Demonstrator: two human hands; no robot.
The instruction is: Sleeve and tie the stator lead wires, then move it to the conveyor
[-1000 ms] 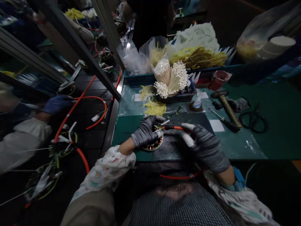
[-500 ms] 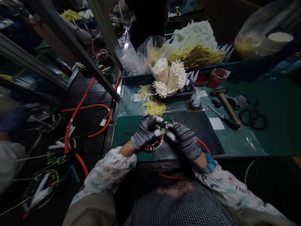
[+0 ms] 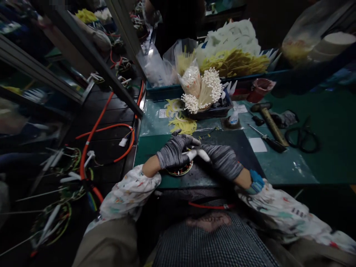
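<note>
In front of me a round wound stator (image 3: 180,172) lies on the bench, its near rim showing beneath my hands. My left hand (image 3: 175,150), in a grey glove with white fingertips, curls around its upper side, thumb and fingers bent over it. From the right, my right hand (image 3: 224,159), gloved alike, reaches in with fingers pressed together. Their fingertips meet above the stator, and whatever is pinched there is hidden. Small dark and yellow bits (image 3: 208,133) lie on the dark mat (image 3: 236,148) just beyond.
Yellow insulation strips (image 3: 183,124) and a bundle of white-tipped sticks (image 3: 207,92) stand behind. To the right are a hammer (image 3: 271,124), a screwdriver (image 3: 268,139) and scissors (image 3: 302,137). Other stators (image 3: 51,224) and an orange cable (image 3: 86,152) occupy the left line.
A green loop that showed between my fingertips is out of sight. My right hand has turned flatter, and the orange-red cable by its wrist no longer shows there. At left, a co-worker's arm moved.
</note>
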